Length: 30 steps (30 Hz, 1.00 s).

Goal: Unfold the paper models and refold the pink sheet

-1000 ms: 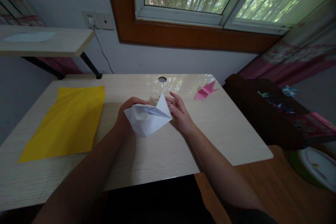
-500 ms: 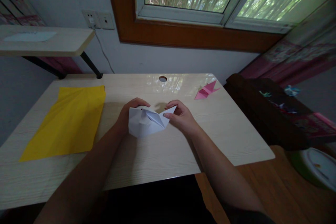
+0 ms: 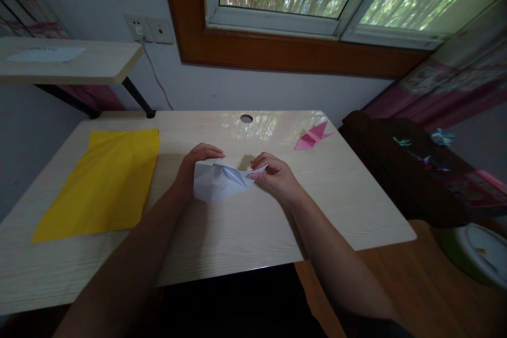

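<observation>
Folded white paper [image 3: 222, 182] at the centre of the frame, over the bench [image 3: 336, 206]; we cannot tell whether its lower edge touches the surface. Left hand [image 3: 190, 169] at the paper's left end: fingers curved around the far side, thumb hidden from us, firmness of hold unclear. Right hand [image 3: 280, 177] at the right end: thumb and fingers drawn together in a pinch on the narrow point, which lies between them. We note a yellow sheet [image 3: 103, 185] spread at frame left, and a pink folded paper [image 3: 311, 137] right of centre, beyond the right hand, untouched.
</observation>
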Tool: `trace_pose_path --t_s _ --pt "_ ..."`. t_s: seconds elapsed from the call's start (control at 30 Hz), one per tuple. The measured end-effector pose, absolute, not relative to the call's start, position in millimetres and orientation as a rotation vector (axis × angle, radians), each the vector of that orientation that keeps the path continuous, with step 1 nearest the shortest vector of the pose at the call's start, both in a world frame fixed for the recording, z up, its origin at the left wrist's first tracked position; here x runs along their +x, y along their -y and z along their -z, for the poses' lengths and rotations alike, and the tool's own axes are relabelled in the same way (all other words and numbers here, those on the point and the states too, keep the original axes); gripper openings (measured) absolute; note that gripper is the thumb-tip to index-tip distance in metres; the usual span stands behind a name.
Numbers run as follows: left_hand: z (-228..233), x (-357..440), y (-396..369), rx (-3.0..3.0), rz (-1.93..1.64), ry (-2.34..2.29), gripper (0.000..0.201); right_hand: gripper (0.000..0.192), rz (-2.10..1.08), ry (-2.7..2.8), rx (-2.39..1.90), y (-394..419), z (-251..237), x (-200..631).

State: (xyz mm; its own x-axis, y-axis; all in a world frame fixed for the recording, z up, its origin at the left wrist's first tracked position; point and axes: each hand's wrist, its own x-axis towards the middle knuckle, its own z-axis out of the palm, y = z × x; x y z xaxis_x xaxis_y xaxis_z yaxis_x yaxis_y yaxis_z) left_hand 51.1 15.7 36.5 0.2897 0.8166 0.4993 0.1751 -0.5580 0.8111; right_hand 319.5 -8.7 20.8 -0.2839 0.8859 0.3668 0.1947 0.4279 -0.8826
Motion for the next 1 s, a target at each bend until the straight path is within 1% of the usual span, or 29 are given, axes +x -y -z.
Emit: trace_pose_path --t_s 0.23,0.4,0.47,0.57,0.63,0.73,0.83,0.93,0.97,1.0 --pt "-29.6 50.5 -19.6 1.985 -1.318 -0.853 0.022 0.016 -0.982 1.725 -0.818 8.0 -25.7 319.5" --pt "-28.0 48.5 -20.8 2.011 -1.296 -0.854 0.021 0.015 -0.997 1.718 -0.833 9.9 -28.8 318.7" --pt "-25.7 48.2 -22.0 1.978 -1.296 -0.881 0.024 0.016 -0.982 1.690 -0.872 10.6 -28.7 318.4" --pt "-19.7 48.9 -25.3 1.772 -1.336 -1.010 0.035 0.018 -0.903 1.616 -0.951 10.9 -28.7 317.5" --pt "-15.7 49.2 -28.3 1.578 -1.375 -1.076 0.035 0.018 -0.810 1.594 -0.983 10.7 -29.5 316.8" --pt "-13.3 48.3 -31.4 1.414 -1.434 -0.997 0.038 0.015 -0.634 1.630 -0.994 10.1 -30.7 315.7" --pt "-15.1 47.1 -29.3 1.517 -1.442 -0.892 0.042 0.011 -0.510 1.686 -0.981 9.3 -30.3 315.0" --pt "-18.8 48.6 -22.9 1.797 -1.390 -0.894 0.059 0.010 -0.457 1.741 -0.952 8.2 -28.8 315.1" --pt "-20.2 49.9 -20.7 1.906 -1.369 -0.914 0.063 0.010 -0.447 1.760 -0.941 7.7 -28.4 315.4" --pt "-21.5 51.4 -18.7 2.009 -1.355 -0.940 0.062 0.009 -0.440 1.779 -0.930 7.4 -28.2 315.7"
